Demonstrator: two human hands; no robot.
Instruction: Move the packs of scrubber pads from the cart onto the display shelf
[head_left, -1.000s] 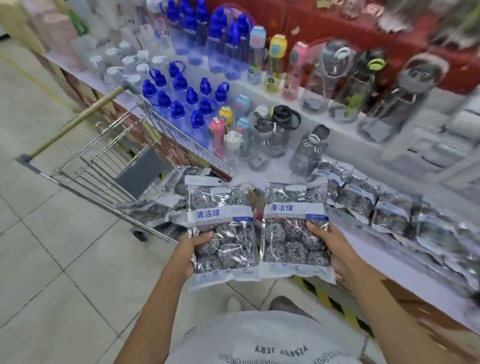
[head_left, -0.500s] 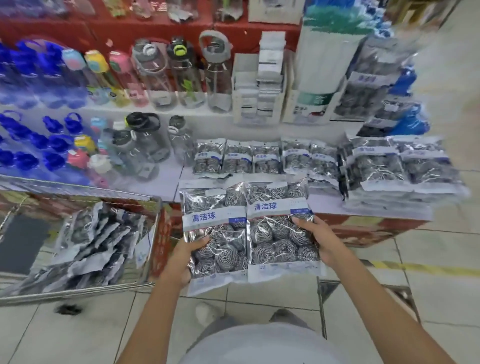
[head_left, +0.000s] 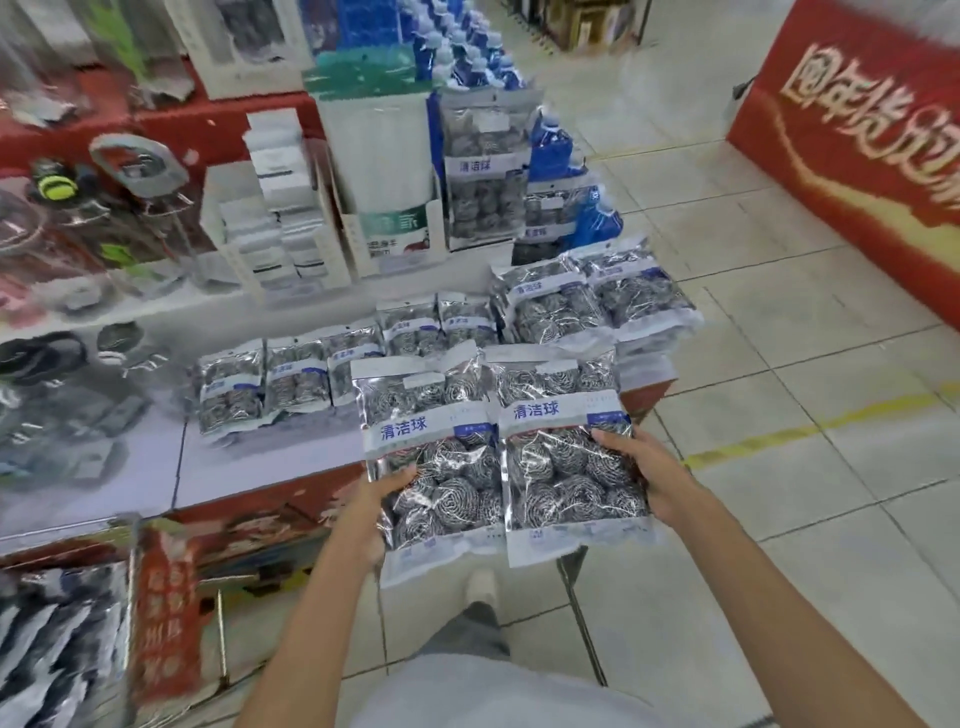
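I hold two clear packs of steel scrubber pads side by side in front of me. My left hand (head_left: 371, 506) grips the left pack (head_left: 431, 457) at its lower left edge. My right hand (head_left: 647, 475) grips the right pack (head_left: 563, 452) at its right edge. Both packs hover over the front edge of the white display shelf (head_left: 249, 467). A row of scrubber packs (head_left: 291, 376) lies on the shelf behind them, and a taller stack of packs (head_left: 592, 301) sits at the shelf's right end. The cart (head_left: 57, 654), at bottom left, holds more packs.
Water bottles (head_left: 78, 249) and white boxes (head_left: 275, 208) crowd the upper tier on the left. A tall upright scrubber pack (head_left: 483, 166) stands behind the stack. A red banner stand (head_left: 857, 156) is at the right across the tiled aisle (head_left: 779, 519).
My view has swung right, from the cart to the shelf's right end. Both hands have carried the two packs along, and the cart has slid to the bottom left corner.
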